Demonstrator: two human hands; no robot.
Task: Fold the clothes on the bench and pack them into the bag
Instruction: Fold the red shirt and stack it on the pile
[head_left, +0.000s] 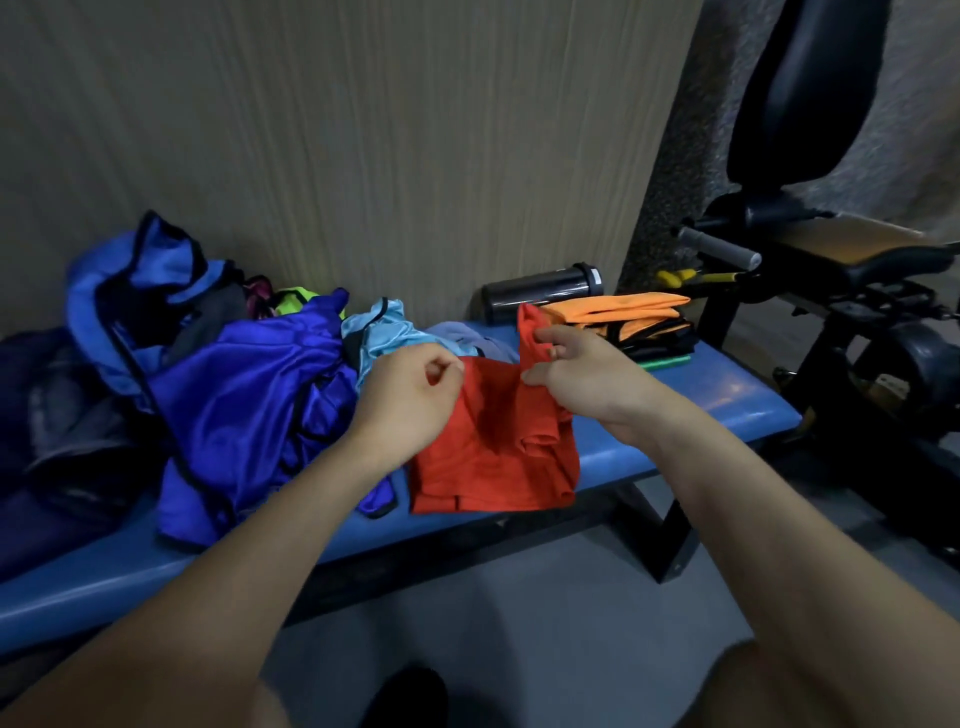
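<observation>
Wall panelling fills the space behind the blue counter, and black gym equipment stands off to my right. On the left end of the counter sits the blue bag, its mouth gaping with dark cloth inside, and against its front lies a heap of shiny royal-blue garments edged in black. A light-blue garment is bunched just behind my left hand. In the middle of the counter, near its front edge, lies the red garment, part of it flat and part lifted. My left hand has its fingers curled and pinches the garment's upper left edge. My right hand pinches the cloth between thumb and fingers and holds one corner raised upright. Beyond that hand, toward the right end of the counter, rests a folded stack with orange garments on top, dark ones beneath and a green edge at the bottom. A dark bottle lies on its side against the wall just behind the stack. Something yellow shows near the equipment, too small for me to tell what it is.
</observation>
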